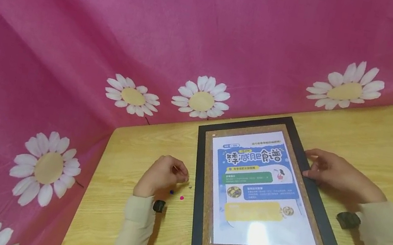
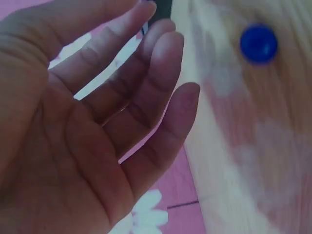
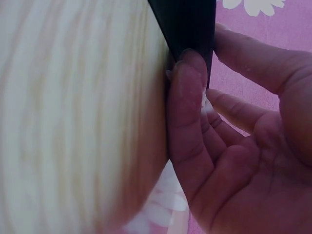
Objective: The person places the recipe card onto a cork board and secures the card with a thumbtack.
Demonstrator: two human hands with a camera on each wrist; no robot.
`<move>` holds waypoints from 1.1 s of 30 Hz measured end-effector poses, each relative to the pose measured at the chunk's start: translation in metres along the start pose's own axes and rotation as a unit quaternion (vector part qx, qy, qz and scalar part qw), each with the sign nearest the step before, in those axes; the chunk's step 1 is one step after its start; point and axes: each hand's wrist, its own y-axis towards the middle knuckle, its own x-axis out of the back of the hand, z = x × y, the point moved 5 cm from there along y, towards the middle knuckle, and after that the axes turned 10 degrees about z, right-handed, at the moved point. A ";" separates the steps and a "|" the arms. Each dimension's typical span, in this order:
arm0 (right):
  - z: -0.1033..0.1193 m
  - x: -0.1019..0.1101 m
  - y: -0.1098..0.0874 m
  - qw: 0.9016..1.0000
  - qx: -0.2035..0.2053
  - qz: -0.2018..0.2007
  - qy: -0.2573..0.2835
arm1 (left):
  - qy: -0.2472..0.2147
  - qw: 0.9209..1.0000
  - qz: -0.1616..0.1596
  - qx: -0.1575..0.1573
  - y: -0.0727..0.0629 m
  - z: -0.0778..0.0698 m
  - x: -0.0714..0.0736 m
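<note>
A black-framed cork board (image 1: 207, 194) lies on the table with a printed poster (image 1: 232, 232) over its cork. A small pale pin (image 1: 214, 135) sits at the poster's top left corner. My right hand (image 1: 341, 174) grips the board's right side; in the right wrist view its fingers hold the dark frame (image 3: 190, 29) at the edge. Left of the board, my left hand (image 1: 163, 176) is close above the table. Its thumb and index finger pinch a small push pin (image 2: 144, 24), mostly hidden by the fingertips. The other fingers of this hand (image 2: 97, 122) are loosely bent.
Beside the left hand lie a blue push pin (image 1: 171, 191), a pink push pin (image 1: 182, 198) and a small pale one (image 1: 190, 187). Pink cloth (image 1: 197, 30) with large daisies hangs behind and left of the wooden table (image 1: 127, 154).
</note>
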 end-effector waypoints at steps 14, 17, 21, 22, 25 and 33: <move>0.003 0.001 0.000 1.000 -0.002 -0.004 -0.004 | 0.019 0.998 0.055 0.039 0.004 -0.002 -0.017; 0.004 0.001 -0.001 1.000 -0.001 -0.004 -0.005 | 0.035 0.998 0.052 0.031 0.005 -0.002 -0.017; 0.003 0.000 -0.002 1.000 -0.003 -0.003 0.004 | 0.049 0.998 0.045 0.021 0.006 -0.003 -0.016; 0.003 0.000 -0.003 1.000 -0.003 -0.003 0.007 | 0.050 0.998 0.042 0.019 0.006 -0.004 -0.016; 0.004 0.000 -0.002 1.000 -0.003 -0.003 0.003 | 0.050 0.998 0.036 0.015 0.006 -0.005 -0.015; 0.005 0.002 0.000 1.000 -0.005 -0.006 -0.022 | 0.050 0.998 0.023 -0.012 0.010 -0.008 -0.018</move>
